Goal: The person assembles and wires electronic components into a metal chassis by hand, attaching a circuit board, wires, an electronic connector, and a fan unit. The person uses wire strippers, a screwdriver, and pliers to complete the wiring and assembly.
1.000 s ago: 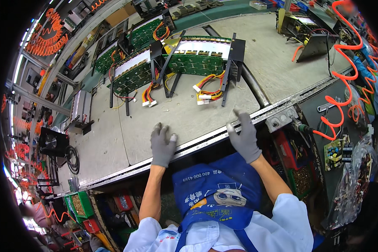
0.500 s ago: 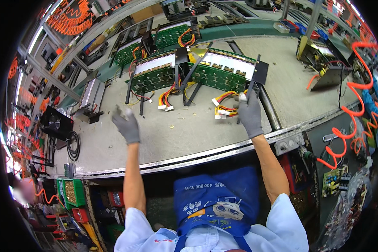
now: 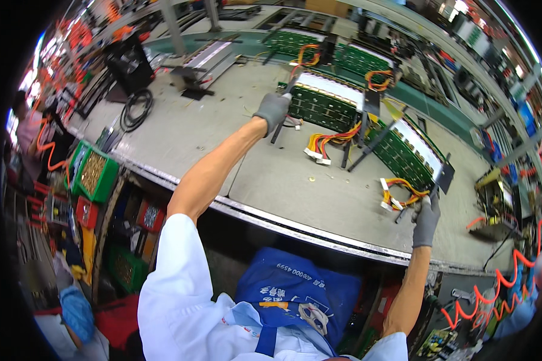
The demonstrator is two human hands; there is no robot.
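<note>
Two green circuit-board assemblies with white tops stand end to end on the bench, a left one [image 3: 324, 109] and a right one [image 3: 398, 151] set at an angle to it. Black bars and plates frame their ends. My left hand [image 3: 273, 112], in a grey glove, is closed on the black bar at the left board's outer end. At the right board's outer end, my gloved right hand [image 3: 426, 221] grips the black bar below a black end plate [image 3: 446, 178]. Red-and-yellow wire bundles with white plugs, one left [image 3: 330, 143] and one right [image 3: 406, 191], hang onto the bench.
Behind stand more green board assemblies [image 3: 292, 45]. A black fan-like box [image 3: 128, 63] with a coiled black cable [image 3: 137, 111] and a metal unit [image 3: 208, 60] occupy the left. A metal-cased unit [image 3: 494, 204] and orange coiled hoses [image 3: 503, 280] are at right; a green parts bin [image 3: 93, 171] hangs lower left.
My left hand has gone from bare air over the bench to the left board's outer bar. My right hand stays on the right board's end, which now angles toward me. The view has turned.
</note>
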